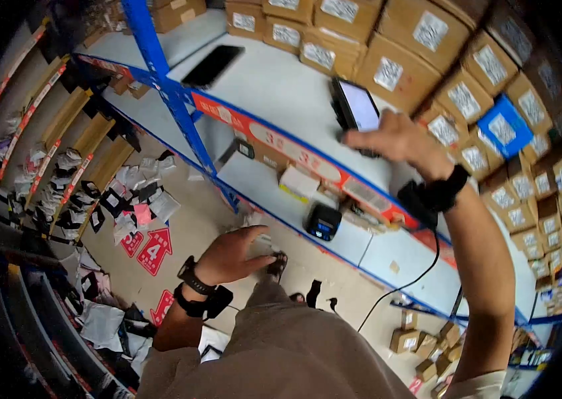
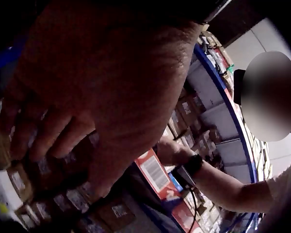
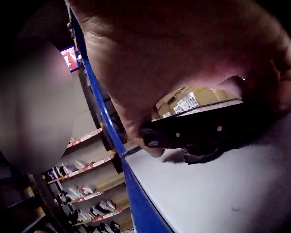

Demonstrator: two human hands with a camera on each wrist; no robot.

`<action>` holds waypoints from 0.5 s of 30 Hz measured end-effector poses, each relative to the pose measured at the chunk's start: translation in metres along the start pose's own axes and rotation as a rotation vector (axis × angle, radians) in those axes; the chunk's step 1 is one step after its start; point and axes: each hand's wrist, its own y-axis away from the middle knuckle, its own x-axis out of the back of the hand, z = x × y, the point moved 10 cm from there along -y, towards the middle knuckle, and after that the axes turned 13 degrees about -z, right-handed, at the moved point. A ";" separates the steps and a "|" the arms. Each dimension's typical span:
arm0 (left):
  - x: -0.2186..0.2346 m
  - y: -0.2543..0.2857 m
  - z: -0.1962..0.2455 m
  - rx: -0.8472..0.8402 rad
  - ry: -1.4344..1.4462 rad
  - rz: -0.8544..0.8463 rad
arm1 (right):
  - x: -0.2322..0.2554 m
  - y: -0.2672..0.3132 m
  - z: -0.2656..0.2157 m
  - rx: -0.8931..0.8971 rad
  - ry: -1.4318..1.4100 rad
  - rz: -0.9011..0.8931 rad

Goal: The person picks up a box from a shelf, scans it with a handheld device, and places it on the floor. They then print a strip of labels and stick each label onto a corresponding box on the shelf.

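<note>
In the head view my right hand (image 1: 401, 143) is at the near end of a black handheld terminal (image 1: 359, 106) with a lit, pale screen. Seen from the right wrist, the thumb and fingers grip the terminal (image 3: 203, 128) by its edges, close over the white shelf top (image 3: 194, 189). A loop shows on its underside. My left hand (image 1: 231, 256) hangs in front of my body, holding nothing, its fingers loosely extended; in the left wrist view the fingers of that hand (image 2: 106, 87) are spread.
A black phone (image 1: 213, 66) lies on the upper shelf (image 1: 274, 86). Labelled cartons (image 1: 391, 70) are stacked behind it. A small black printer-like device (image 1: 323, 221) sits on the lower shelf. A cable (image 1: 397, 289) hangs from my right wrist. Bagged parcels (image 1: 141, 193) litter the floor.
</note>
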 end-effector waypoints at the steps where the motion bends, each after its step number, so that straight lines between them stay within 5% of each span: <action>1: -0.023 -0.003 0.004 -0.016 0.123 -0.076 | -0.001 0.001 0.012 -0.087 -0.005 0.035; 4: -0.107 -0.010 -0.015 0.006 0.385 -0.325 | -0.006 0.050 0.034 0.032 -0.121 0.065; 6: -0.165 -0.007 -0.055 0.170 0.264 -0.459 | -0.019 0.118 0.039 0.135 -0.103 0.184; 9: -0.218 -0.005 -0.099 0.163 0.046 -0.571 | -0.086 0.227 0.094 0.171 -0.371 0.087; 10: -0.229 -0.009 -0.113 0.159 0.101 -0.569 | -0.123 0.255 0.117 0.110 -0.602 -0.046; 12: -0.236 -0.036 -0.116 0.107 0.133 -0.611 | -0.192 0.318 0.164 -0.045 -0.863 0.129; 15: -0.225 -0.114 -0.144 0.185 0.067 -0.334 | -0.352 0.402 0.227 -0.561 -1.289 0.509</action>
